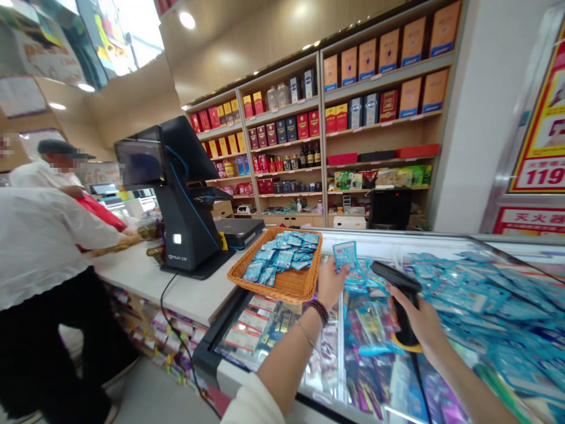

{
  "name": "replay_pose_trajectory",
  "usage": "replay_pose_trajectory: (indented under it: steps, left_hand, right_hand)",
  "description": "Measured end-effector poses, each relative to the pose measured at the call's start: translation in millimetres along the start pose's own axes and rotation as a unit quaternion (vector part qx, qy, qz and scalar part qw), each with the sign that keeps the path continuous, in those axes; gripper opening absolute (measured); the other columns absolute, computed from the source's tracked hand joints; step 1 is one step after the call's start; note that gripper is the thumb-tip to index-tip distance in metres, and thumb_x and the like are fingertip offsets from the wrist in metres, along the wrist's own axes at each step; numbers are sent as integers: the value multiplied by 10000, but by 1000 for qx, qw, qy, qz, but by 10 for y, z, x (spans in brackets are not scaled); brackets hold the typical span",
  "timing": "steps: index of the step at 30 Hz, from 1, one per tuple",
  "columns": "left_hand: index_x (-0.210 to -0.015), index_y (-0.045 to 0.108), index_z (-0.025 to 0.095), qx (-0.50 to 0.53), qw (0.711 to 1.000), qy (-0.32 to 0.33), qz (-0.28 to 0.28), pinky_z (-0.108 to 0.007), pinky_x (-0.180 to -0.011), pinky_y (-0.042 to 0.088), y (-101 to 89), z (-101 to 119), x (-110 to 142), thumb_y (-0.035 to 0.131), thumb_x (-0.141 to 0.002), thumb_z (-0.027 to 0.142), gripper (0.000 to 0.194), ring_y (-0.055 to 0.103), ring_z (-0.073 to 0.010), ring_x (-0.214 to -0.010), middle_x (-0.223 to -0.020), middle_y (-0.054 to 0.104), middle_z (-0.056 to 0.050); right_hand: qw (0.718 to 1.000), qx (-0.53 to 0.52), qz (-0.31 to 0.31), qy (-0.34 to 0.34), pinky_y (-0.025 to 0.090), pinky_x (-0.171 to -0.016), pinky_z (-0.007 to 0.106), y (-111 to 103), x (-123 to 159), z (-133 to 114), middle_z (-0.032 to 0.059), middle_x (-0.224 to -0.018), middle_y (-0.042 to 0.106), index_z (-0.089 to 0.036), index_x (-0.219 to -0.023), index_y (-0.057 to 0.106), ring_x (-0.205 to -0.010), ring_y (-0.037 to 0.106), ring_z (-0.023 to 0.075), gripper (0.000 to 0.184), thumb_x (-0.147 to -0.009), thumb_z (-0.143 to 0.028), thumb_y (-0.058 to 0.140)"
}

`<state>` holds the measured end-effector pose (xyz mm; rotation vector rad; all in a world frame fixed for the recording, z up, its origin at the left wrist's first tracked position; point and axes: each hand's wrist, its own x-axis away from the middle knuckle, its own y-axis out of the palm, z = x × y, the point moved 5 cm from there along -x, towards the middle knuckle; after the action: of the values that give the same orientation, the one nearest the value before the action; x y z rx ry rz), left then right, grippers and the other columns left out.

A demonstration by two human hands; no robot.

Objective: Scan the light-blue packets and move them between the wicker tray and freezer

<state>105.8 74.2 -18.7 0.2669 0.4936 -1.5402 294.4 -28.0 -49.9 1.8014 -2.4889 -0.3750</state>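
Between the fingers of my left hand (332, 281) is a small blue packet (345, 254), held up above the glass counter. My right hand (417, 315) is wrapped round the handle of a black barcode scanner (399, 282) whose head points toward that packet. A cord runs down from the scanner's yellow-trimmed base. Left of my left hand sits an orange wicker basket (295, 285) with many similar blue packets (282, 257) in it. A large spread of blue packets (477, 294) lies on the glass to the right of the scanner.
A black checkout terminal (185, 224) stands on the white counter (128, 265), its cable hanging over the edge. Two people in white tops are at the left. Shelves of boxed goods (282, 126) line the back wall. Packaged goods fill the glass display case (265, 330) below my hands.
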Motion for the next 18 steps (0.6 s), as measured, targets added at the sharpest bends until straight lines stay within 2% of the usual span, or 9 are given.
replay_pose_trajectory:
  steps: [3,7,10,18]
  left_hand:
    - [-1001,698,181,-9,999,-26,-19,-324,-789,615,155,-200,144,734,-862,249,158,728,-188,-802,-843,757,-64]
    - [-927,704,179,-28,997,-61,-25,-312,-779,612,103,-447,237,715,-849,252,107,715,-183,-792,-810,749,-48]
    - [-877,692,161,-1,995,-92,-31,-318,-764,618,63,-568,241,707,-840,236,85,719,-184,-779,-795,743,-53]
    - [-826,693,145,14,996,-84,-37,-288,-748,609,59,-574,229,676,-843,207,66,714,-174,-748,-784,745,-50]
  right_hand:
    - [1000,22,-18,-4,403,-360,271,-30,-12,2,-9,-432,568,-211,-655,605,-349,492,138,512,-669,-685,797]
    - [996,73,-40,-9,407,-372,276,-9,4,-54,5,-408,561,-218,-601,587,-344,491,142,528,-674,-707,775]
    - [991,118,-55,-18,413,-388,270,34,51,-97,2,-409,562,-218,-598,585,-343,493,137,501,-725,-670,759]
    - [979,184,-76,-39,424,-436,280,107,135,-100,-9,-400,545,-234,-598,570,-356,496,144,521,-789,-710,662]
